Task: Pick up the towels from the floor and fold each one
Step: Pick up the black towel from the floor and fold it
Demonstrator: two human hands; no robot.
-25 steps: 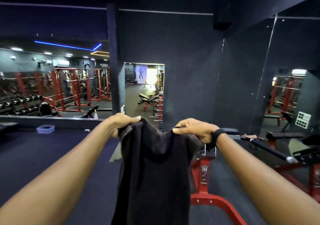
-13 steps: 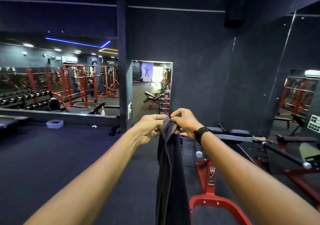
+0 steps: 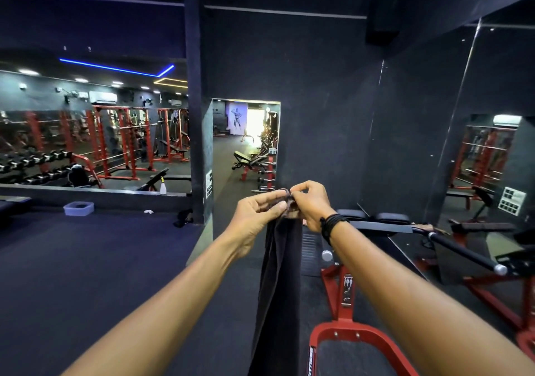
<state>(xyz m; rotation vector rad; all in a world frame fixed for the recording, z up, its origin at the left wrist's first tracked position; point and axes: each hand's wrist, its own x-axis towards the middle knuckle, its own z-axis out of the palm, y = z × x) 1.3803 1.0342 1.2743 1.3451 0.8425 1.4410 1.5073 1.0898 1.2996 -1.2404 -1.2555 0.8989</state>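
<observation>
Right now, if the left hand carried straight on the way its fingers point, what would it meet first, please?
Its fingers point right, so the left hand, already pinching the dark towel, would meet the right hand almost at once; they look nearly touching.

Dim dark gym, blown-out doorway glare [image 3: 254, 120], blue ceiling strip [image 3: 115, 68], wide-angle edge distortion
</observation>
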